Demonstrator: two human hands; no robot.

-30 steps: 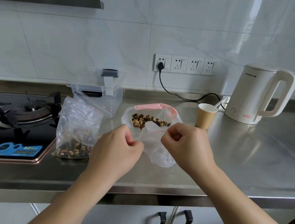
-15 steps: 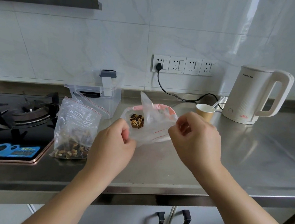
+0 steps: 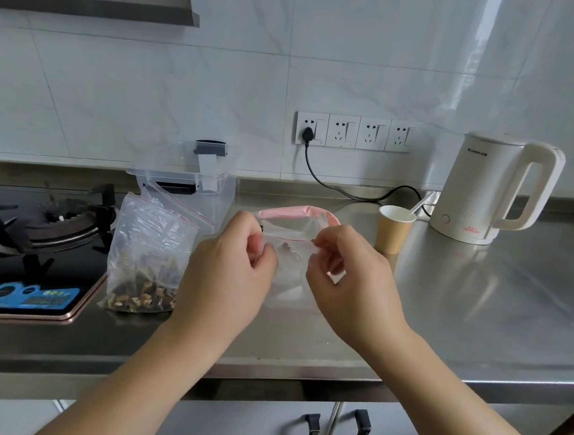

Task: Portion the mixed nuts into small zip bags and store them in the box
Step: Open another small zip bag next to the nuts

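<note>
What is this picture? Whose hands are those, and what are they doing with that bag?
There is no machine here, just a person in a kitchen. A camera worn on the head looks forward and down, so you see the arms from above. The left hand and right hand each pinch the top of a small zip bag, held over a steel counter. Behind it is another bag with a pink rim. On the counter to the left stands a bigger bag of nuts, with a clear box behind it. To the right are a paper cup and a white kettle. A gas stove sits at the far left.
</note>
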